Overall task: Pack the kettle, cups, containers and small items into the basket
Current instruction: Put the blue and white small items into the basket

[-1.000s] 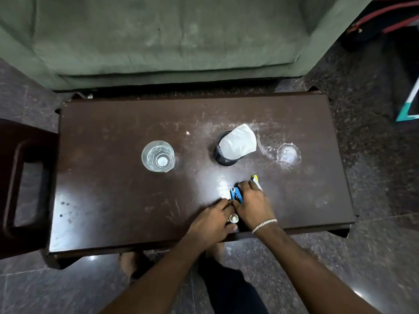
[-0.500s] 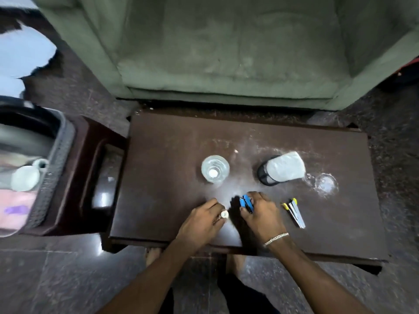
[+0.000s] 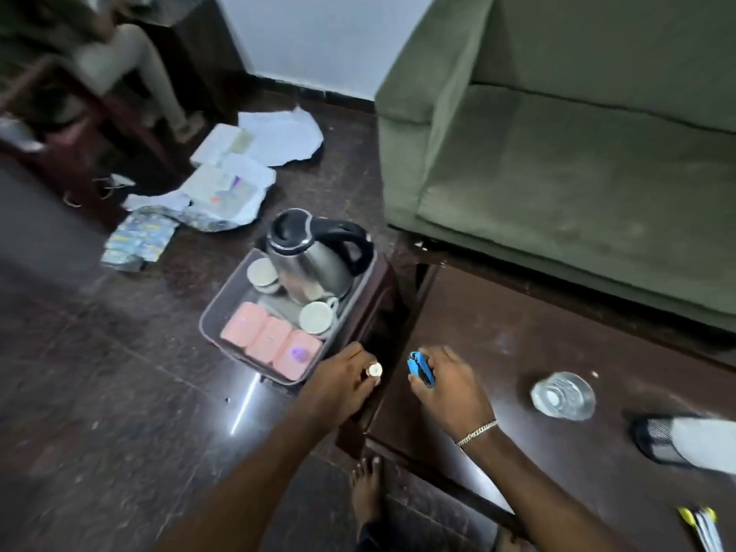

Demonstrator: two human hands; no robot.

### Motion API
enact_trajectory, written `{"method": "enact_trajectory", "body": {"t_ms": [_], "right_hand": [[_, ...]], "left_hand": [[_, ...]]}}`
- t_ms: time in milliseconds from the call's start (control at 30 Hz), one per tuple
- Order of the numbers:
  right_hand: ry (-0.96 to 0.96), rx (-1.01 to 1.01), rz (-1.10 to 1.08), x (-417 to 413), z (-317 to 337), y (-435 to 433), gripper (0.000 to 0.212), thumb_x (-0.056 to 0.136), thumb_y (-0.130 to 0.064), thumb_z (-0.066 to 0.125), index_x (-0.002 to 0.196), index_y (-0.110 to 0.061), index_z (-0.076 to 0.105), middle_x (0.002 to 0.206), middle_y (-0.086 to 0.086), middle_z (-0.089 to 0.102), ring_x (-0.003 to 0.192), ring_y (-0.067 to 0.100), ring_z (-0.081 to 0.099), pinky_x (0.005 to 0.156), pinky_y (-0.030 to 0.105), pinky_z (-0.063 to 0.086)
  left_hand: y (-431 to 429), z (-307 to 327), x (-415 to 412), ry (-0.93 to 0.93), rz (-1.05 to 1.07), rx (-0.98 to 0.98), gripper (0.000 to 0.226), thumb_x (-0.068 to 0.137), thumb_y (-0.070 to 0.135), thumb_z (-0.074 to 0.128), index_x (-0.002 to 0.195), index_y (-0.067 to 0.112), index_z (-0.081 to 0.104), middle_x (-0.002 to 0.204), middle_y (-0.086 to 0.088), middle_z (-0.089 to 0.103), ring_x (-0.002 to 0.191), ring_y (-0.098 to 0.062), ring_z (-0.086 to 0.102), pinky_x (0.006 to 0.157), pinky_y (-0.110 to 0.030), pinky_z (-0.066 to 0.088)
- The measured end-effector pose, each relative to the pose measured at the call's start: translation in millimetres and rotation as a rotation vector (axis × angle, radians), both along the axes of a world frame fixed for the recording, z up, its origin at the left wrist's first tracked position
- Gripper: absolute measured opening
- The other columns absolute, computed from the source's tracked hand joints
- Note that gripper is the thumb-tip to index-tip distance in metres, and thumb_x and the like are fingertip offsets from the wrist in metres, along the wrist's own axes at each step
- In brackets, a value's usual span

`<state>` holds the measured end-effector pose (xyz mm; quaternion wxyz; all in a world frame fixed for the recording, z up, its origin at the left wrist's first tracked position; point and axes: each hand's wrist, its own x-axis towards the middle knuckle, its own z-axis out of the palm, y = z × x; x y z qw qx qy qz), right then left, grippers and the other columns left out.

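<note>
So, big green sofa (image 3: 577,161) far right, dark table (image 3: 577,392) in front of it with a glass (image 3: 563,395) and pens (image 3: 703,527) on the right. Basket (image 3: 217,312) sits left of the table on a low stand, already holding the kettle (image 3: 314,256) at the far end, two cups (image 3: 316,316) and three pink containers (image 3: 271,340) nearer. Left hand (image 3: 342,386) pinches a small white round thing (image 3: 374,369), maybe a cap, just beside the basket's near corner. Right hand (image 3: 446,388) grips a blue item (image 3: 420,368) over the table's left edge.

Dark table (image 3: 517,352) carries glass (image 3: 563,395), mesh cup (image 3: 661,440) and pens (image 3: 703,527).
</note>
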<state>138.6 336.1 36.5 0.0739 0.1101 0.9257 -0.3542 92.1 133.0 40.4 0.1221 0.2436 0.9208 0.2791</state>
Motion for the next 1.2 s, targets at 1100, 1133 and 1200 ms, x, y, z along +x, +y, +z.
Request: {"method": "enact_trajectory", "body": {"t_ms": [1100,1133,1200], "right_hand": [[0.123,0.105,0.416,-152.8,-40.9,-234.7,0.036,0.084,-0.014,0.070,0.118,-0.005,0.062,0.112,0.015,0.062,0.103,0.035,0.060,0.088,0.041,0.049],[0.170,0.090,0.366,-150.2,-38.4,-229.7,0.035,0.083,-0.012,0.071,0.116,-0.005,0.062,0.110,0.014,0.063,0.101,0.036,0.061,0.086,0.041,0.051],[0.242,0.065,0.293,-141.5,-34.2,-216.0,0.037,0.082,-0.012,0.073,0.116,-0.006,0.062,0.106,0.013,0.063,0.098,0.035,0.062,0.085,0.039,0.052]], "left_hand": [[-208.8,-53.6,-70.6,0.185,0.292,-0.229,0.044,0.086,0.044,0.063,0.109,0.007,0.069,0.103,-0.010,0.066,0.097,-0.028,0.049,0.088,-0.045,0.047],[-208.8,-49.6,-69.5,0.200,0.294,-0.202,0.048,0.086,0.046,0.064,0.114,0.007,0.067,0.107,-0.010,0.064,0.100,-0.029,0.049,0.089,-0.045,0.047],[-203.9,-41.5,-69.4,0.211,0.273,-0.157,0.052,0.086,0.045,0.067,0.121,0.007,0.065,0.114,-0.011,0.062,0.105,-0.031,0.053,0.093,-0.046,0.048]]}}
